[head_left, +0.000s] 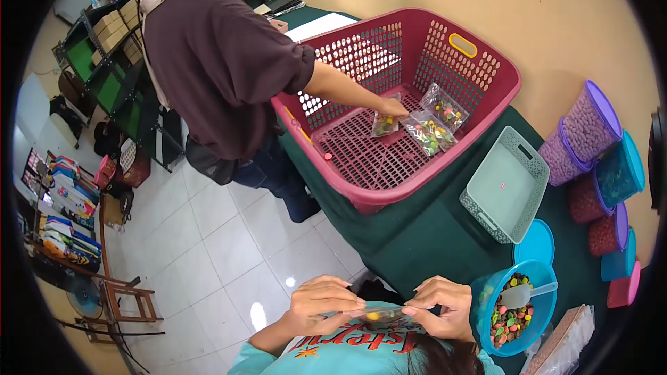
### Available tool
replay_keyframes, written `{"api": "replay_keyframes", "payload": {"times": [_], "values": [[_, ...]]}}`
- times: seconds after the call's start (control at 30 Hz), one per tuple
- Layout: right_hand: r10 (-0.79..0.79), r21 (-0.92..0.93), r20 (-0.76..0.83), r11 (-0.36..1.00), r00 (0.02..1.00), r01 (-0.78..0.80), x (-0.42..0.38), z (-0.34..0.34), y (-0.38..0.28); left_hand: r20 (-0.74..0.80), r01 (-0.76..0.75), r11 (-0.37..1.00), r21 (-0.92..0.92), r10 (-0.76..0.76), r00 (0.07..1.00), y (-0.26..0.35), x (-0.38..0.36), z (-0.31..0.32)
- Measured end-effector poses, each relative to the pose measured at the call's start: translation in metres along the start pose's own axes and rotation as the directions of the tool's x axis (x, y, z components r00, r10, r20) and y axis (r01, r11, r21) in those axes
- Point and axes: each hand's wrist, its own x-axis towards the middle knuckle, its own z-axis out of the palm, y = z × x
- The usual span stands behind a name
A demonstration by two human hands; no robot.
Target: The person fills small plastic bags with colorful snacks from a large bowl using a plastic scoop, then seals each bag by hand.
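Note:
My left hand and my right hand pinch opposite ends of the top edge of a small clear plastic bag, held in front of my shirt. A few colourful candies show inside it; its lower part is hard to make out. Just right of my right hand stands a blue tub of multicoloured candies, with a white scoop lying in it. Across the table, a co-worker's hand touches a filled candy bag inside a large maroon basket.
Two more filled bags lie in the basket. A pale green tray and a blue lid rest on the green-covered table. Stacked lidded tubs line the wall. A clear package lies beside the candy tub. The co-worker stands at left.

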Motion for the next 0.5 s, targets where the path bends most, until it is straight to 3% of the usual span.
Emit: {"api": "replay_keyframes", "payload": {"times": [0.23, 0.33, 0.4, 0.5], "values": [[0.005, -0.026, -0.065, 1.000, 0.998, -0.007, 0.020, -0.008, 0.008, 0.046, -0.071, 0.994, -0.085, 0.075, 0.996, -0.027, 0.033, -0.015], [-0.039, -0.008, -0.066, 0.999, 0.997, 0.038, 0.034, -0.003, 0.006, 0.023, -0.209, 0.964, -0.164, 0.215, 0.976, -0.043, 0.054, -0.030], [-0.021, 0.140, -0.004, 0.990, 1.000, 0.022, 0.049, 0.002, 0.000, -0.122, -0.310, 0.887, -0.343, 0.285, 0.951, -0.048, 0.071, -0.048], [-0.097, 0.138, -0.133, 0.984, 0.986, 0.116, 0.078, 0.015, -0.017, -0.325, -0.580, 0.761, -0.289, 0.492, 0.808, -0.056, 0.108, -0.084]]}}
